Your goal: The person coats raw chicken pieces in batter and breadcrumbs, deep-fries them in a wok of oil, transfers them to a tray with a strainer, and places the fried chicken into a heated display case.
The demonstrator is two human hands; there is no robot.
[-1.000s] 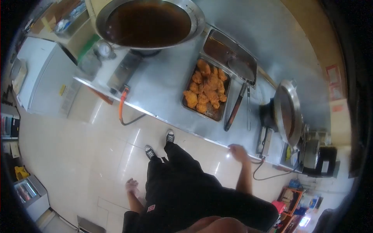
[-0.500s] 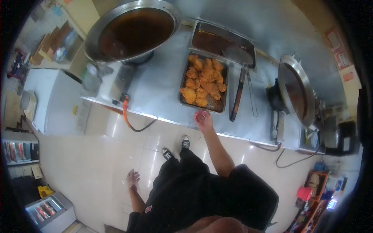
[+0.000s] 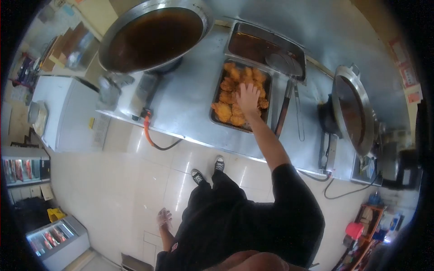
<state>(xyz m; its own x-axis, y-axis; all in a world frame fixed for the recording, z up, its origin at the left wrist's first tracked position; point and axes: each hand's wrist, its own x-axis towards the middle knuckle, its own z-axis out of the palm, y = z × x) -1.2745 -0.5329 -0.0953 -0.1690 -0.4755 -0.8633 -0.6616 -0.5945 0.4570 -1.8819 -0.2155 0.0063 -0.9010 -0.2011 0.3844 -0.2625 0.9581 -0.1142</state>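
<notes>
Pieces of fried chicken (image 3: 228, 97) fill a rectangular metal tray (image 3: 218, 118) on the steel counter. Over the right part of the pile lies my right hand (image 3: 248, 98), palm down with fingers spread. It appears to touch the chicken, and nothing is gripped in it. My left hand (image 3: 164, 217) hangs low over the floor, its fingers apart and holding nothing. Behind the chicken sits a second tray (image 3: 253, 45) with brown liquid, and a round strainer (image 3: 284, 63) rests across it, its dark handle reaching toward the counter's front.
A large wok of dark liquid (image 3: 156, 38) stands at the counter's left, another wok (image 3: 352, 110) at its right. An orange hose (image 3: 147, 128) hangs off the front edge. A white fridge (image 3: 68, 113) stands at left, and shelves (image 3: 366, 226) at lower right.
My right hand has moved from beside the counter's front edge up and onto the chicken, its fingers now spread. My left hand stays low, shifted slightly right and down in view.
</notes>
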